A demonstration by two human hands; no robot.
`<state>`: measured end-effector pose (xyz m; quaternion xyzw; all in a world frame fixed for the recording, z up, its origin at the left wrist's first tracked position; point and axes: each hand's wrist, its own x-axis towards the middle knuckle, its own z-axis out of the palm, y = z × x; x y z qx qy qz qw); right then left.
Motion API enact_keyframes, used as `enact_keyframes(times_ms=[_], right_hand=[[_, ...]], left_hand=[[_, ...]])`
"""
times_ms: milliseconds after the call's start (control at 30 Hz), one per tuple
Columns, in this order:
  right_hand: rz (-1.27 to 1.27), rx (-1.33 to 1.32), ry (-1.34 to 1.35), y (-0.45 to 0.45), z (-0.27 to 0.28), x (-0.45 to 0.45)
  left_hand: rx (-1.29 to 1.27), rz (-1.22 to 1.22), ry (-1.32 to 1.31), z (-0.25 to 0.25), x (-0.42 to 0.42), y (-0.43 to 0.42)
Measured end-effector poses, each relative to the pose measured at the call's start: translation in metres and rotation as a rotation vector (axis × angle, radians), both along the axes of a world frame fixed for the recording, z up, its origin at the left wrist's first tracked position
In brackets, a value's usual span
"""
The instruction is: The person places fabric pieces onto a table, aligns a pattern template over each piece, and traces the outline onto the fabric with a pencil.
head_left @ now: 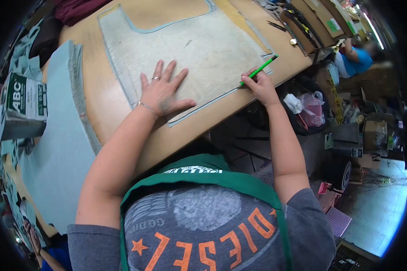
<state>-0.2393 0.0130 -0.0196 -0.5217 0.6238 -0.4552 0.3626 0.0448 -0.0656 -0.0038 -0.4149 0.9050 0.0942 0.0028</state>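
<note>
My left hand (163, 92) lies flat with spread fingers on a large pale pattern piece (203, 49). A light blue layer shows along the pattern's edges, beneath it. In my right hand (260, 86) is a green pencil (263, 68), held between thumb and fingers. Its lower end meets the pattern's near edge, and its dark end points up to the right. A dark line runs along that near edge. The pattern has a curved cut-out at its far side.
Light blue material (63, 131) lies left on the wooden table (190, 133), with an ABC-labelled container (25, 106) standing on it. Dark red cloth (79, 9) sits at the far left. Cardboard boxes (319, 18) and tools are at the far right. A person in blue (359, 58) sits beyond; another person's hands (33, 237) show at lower left.
</note>
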Motion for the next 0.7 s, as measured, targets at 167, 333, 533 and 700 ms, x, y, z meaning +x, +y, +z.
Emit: enact_keyframes(times_ms=[167,333,533,700], right_hand=[[-0.071,0.068,0.057,-0.014,0.0,-0.089],[-0.216,0.036,0.059,-0.017,0.002,-0.137],[-0.238,-0.098,-0.137,0.007,0.014,-0.007],[0.073,-0.15,-0.277,0.026,-0.001,0.112]], left_hand=[[0.0,0.006,-0.026,0.006,-0.004,0.001],[0.046,0.018,-0.041,0.011,-0.007,0.002],[0.015,0.013,-0.054,0.008,-0.006,0.001],[-0.051,-0.002,-0.035,-0.006,-0.002,-0.001]])
